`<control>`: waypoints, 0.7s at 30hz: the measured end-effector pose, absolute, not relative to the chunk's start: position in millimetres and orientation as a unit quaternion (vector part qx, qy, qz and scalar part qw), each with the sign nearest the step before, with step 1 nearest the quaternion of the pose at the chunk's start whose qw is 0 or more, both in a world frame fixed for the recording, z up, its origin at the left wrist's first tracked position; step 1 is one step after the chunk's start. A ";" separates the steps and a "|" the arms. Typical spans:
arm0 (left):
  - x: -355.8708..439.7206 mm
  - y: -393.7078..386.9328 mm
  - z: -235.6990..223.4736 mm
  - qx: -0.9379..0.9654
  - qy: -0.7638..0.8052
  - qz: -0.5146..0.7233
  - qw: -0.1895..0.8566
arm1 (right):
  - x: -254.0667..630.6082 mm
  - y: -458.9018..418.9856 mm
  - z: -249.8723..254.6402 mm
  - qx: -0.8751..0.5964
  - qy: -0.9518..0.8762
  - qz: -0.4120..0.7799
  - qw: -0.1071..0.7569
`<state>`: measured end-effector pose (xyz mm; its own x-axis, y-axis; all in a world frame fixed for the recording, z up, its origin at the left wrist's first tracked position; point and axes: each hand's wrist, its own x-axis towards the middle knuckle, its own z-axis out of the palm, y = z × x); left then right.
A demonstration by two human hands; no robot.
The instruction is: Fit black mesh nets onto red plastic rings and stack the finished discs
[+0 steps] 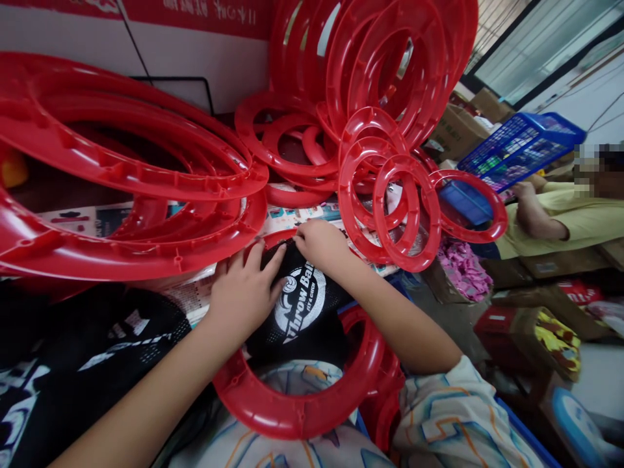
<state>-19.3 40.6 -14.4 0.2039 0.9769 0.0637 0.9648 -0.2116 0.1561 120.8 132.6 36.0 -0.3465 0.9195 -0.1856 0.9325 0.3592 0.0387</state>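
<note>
A black mesh cloth [266, 341] printed with a white "Throw Ball" logo lies in front of me, over a red plastic ring [299, 416] whose near side rests at my lap. My left hand [244, 289] lies on the cloth's left part, fingers spread toward its far edge. At that far edge my right hand [322, 247] has its fingers curled and pinched on the cloth. A red rim shows just beyond both hands. What lies beneath my fingertips is hidden.
Large red rings [121, 175] are piled at the left; smaller rings [407, 211] lean at the centre right. More black printed cloth [141, 325] lies at lower left. A person in a yellow top [550, 211] works at the right beside a blue basket [524, 143] and boxes.
</note>
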 end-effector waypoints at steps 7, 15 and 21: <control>-7.5 49.7 2.0 0.776 0.626 0.047 0.057 | 123.4 132.9 40.3 0.564 0.820 -0.066 0.070; 2.3 57.9 -12.5 0.793 0.597 0.116 0.040 | 138.0 129.5 39.8 0.577 0.804 -0.146 0.006; -4.1 59.1 -23.3 0.825 0.546 0.144 0.031 | 146.4 129.0 43.5 0.597 0.790 -0.141 -0.008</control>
